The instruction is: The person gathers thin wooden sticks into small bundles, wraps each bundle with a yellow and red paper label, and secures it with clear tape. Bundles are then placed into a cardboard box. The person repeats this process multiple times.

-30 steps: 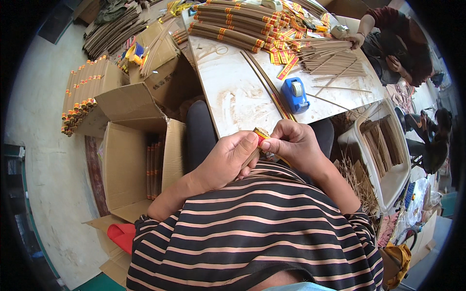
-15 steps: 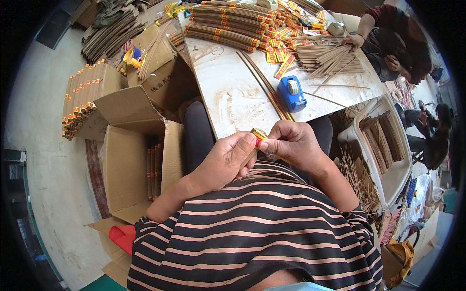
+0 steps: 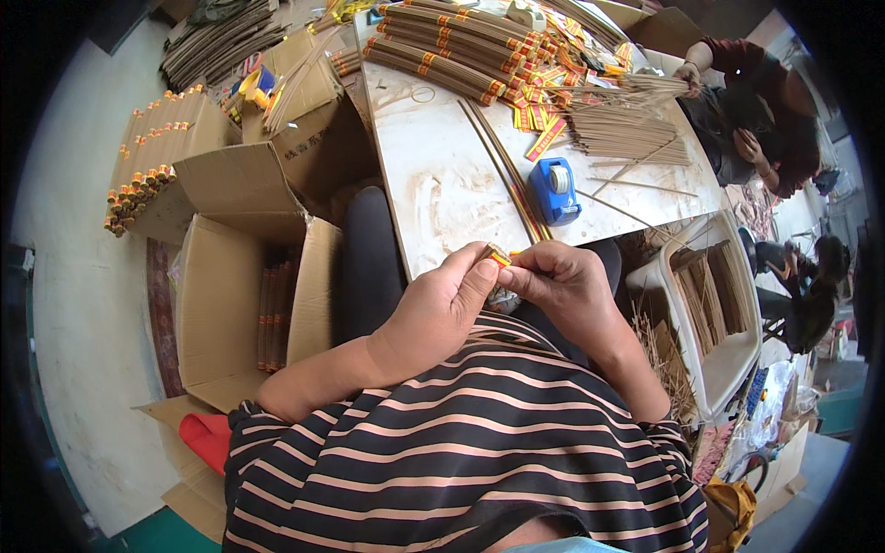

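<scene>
My left hand (image 3: 442, 304) is closed around a bundle of incense sticks (image 3: 495, 249), whose cut ends show above the thumb. A red and yellow paper label (image 3: 500, 259) lies across the bundle near that end. With thumb and forefinger, my right hand (image 3: 570, 281) pinches the right side of the label. Most of the bundle is hidden by the left hand. Just beyond my hands, a few long dark sticks (image 3: 502, 170) lie on the white table (image 3: 442, 198). To their right stands a blue tape dispenser (image 3: 556, 195).
Wrapped incense bundles (image 3: 438, 74), loose labels (image 3: 546, 136) and loose sticks (image 3: 627, 138) cover the table's far side. Across it, a co-worker's hand (image 3: 689, 78) holds sticks. An open carton (image 3: 217, 304) with bundles stands at left, a white bin (image 3: 673, 318) of sticks at right.
The whole view has shifted slightly. My right fingers have moved to the label's right side, while the left hand keeps its grip. The co-worker's hand has lifted a bunch of sticks off the pile.
</scene>
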`<state>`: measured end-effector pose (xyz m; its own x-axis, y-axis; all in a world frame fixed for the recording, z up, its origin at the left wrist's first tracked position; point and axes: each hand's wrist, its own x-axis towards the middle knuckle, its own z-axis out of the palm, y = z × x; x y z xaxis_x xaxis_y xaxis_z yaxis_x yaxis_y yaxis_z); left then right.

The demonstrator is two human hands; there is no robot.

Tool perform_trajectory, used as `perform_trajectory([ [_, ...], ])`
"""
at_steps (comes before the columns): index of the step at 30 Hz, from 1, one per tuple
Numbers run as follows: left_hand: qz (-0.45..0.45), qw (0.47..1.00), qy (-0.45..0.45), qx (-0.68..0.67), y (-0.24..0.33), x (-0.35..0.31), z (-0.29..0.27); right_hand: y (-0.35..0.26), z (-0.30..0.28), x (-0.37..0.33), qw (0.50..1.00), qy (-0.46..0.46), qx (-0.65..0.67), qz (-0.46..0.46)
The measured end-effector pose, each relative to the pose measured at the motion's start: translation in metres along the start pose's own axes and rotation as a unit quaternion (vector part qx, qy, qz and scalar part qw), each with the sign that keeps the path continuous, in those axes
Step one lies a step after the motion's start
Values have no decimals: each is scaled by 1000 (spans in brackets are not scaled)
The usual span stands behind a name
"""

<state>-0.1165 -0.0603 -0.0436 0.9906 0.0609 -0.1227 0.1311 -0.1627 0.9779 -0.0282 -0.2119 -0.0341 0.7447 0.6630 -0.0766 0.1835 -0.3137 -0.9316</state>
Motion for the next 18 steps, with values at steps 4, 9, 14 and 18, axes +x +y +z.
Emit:
perform_trajectory([
  [4, 37, 997, -2, 72, -5, -2, 3, 2, -1, -3, 997, -42, 38, 48],
  [9, 100, 991, -22, 83, -16, -2, 5, 15, -7, -3, 990, -108, 81, 47],
  [14, 31, 993, -111, 23, -7, -1, 0, 18, -13, -3, 956, -195, 211, 55],
  [18, 24, 986, -163, -9, 0, 3, -5, 22, -18, 2, 947, -242, 208, 27],
])
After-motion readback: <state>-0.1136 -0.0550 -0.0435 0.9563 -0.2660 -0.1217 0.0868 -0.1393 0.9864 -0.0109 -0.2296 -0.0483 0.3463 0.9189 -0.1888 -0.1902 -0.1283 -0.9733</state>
